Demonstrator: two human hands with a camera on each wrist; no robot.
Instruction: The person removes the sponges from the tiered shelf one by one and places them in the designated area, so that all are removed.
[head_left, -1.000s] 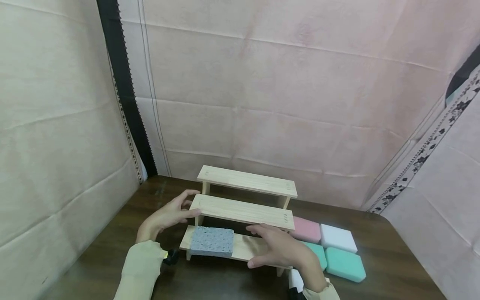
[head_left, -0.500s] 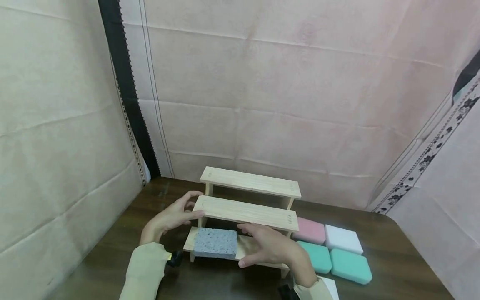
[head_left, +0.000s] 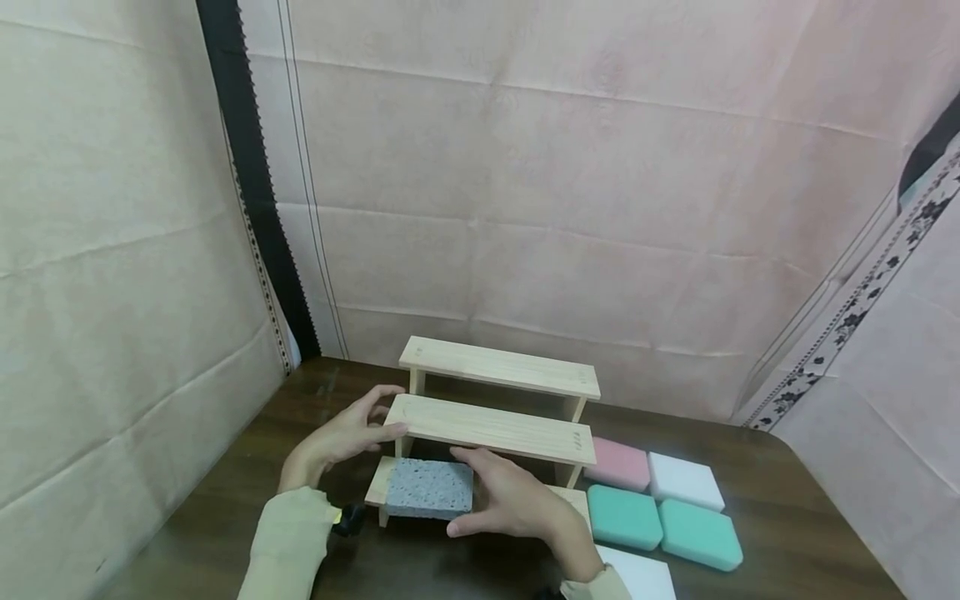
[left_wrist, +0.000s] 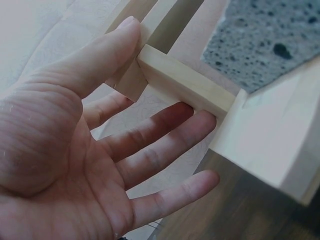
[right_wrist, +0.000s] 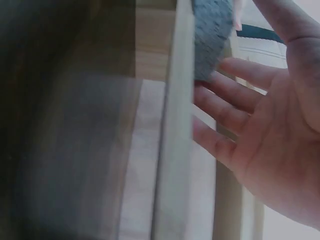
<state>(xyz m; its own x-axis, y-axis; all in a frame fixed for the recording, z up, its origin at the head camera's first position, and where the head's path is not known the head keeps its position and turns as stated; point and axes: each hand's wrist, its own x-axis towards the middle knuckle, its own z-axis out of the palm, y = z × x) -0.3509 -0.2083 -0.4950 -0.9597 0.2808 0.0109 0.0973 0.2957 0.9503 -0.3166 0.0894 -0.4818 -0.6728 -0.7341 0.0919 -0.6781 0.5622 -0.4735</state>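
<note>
A three-step pale wooden rack (head_left: 491, 427) stands on the dark table. On the left of its lowest step lies a grey-blue, pitted, sponge-like block (head_left: 430, 486). My left hand (head_left: 341, 432) holds the left end of the middle step; in the left wrist view the thumb rests on the board's edge, with fingertips against the upright (left_wrist: 185, 82). My right hand (head_left: 517, 502) is over the lowest step at the block's right edge, thumb and fingers spread apart. In the right wrist view its fingertips are close to the grey block (right_wrist: 212, 37); contact is hard to tell.
Right of the rack lie a pink block (head_left: 617, 463), a white block (head_left: 685, 481), two teal blocks (head_left: 625, 517) and another white block (head_left: 637, 573) partly behind the right forearm. Fabric curtains (head_left: 525, 208) hang behind and at both sides of the table (head_left: 787, 533).
My right hand has moved left along the lowest step to the grey block's right edge. The left hand keeps its place on the rack. The camera view has shifted slightly.
</note>
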